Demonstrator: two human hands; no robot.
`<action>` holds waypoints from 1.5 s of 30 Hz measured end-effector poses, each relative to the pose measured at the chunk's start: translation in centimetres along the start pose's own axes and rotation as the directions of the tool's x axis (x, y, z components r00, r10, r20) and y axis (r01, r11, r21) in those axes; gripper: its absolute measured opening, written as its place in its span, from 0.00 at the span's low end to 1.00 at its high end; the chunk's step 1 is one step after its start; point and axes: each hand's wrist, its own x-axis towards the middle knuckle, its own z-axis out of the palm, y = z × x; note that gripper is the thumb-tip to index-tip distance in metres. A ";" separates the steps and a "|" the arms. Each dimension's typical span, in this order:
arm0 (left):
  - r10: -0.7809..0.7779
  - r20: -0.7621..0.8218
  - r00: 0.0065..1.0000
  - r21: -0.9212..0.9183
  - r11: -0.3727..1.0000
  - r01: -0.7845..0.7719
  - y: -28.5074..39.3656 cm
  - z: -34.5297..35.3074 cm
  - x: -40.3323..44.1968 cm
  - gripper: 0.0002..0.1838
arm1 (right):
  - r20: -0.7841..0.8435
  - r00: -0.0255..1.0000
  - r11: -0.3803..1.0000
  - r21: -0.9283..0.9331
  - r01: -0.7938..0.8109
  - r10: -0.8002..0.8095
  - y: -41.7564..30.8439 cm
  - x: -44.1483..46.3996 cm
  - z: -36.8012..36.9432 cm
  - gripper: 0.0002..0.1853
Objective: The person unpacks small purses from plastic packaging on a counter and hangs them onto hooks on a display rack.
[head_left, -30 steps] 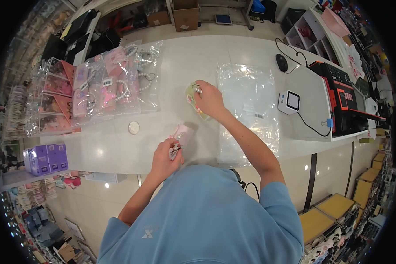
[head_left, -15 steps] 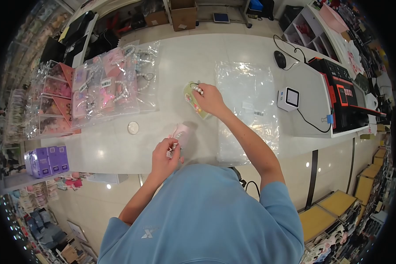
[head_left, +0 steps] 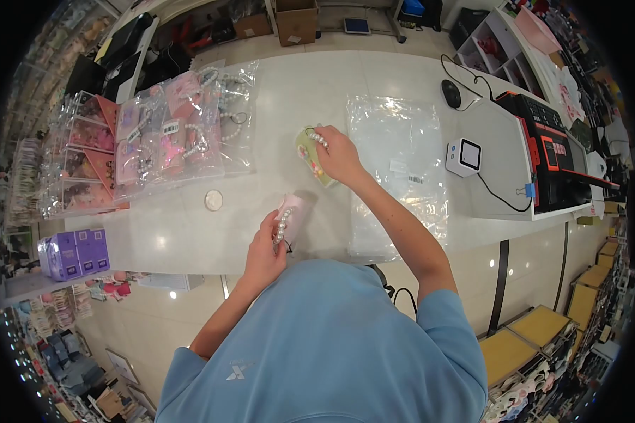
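My left hand is closed around the lower left side of a pink case near the table's front edge. A string of pearl-like beads lies along that case, by my fingers. Farther back, my right hand grips a green case with colourful decorations, and a short beaded strand shows at its fingertips. Clear plastic bags lie flat just right of the green case, partly under my right forearm.
Bagged pink cases with beads cover the left of the table. A round white disc lies nearer. Purple boxes stand at the lower left. On the right are a mouse, a small white device and a black-and-red machine.
My left fingers have shifted from the beads to the pink case's side, and more of the bead string shows. My right hand has stayed at the green case, with its beads moved slightly.
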 end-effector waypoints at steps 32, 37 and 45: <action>-0.242 -0.136 0.961 -0.649 0.754 0.098 1.3 1.4 4.8 0.18 | 0.015 0.989 0.981 0.126 -0.146 0.146 -0.7 -1.0 0.3 0.10; -0.173 -0.152 0.973 -0.702 0.712 0.017 1.7 2.2 4.6 0.22 | 0.135 0.969 0.885 0.396 -0.244 0.207 -2.7 -3.8 1.0 0.11; -0.082 -0.059 0.995 -0.565 0.824 0.034 0.4 1.6 3.8 0.28 | 0.241 0.926 0.717 0.585 -0.378 0.292 -4.3 -9.1 3.2 0.09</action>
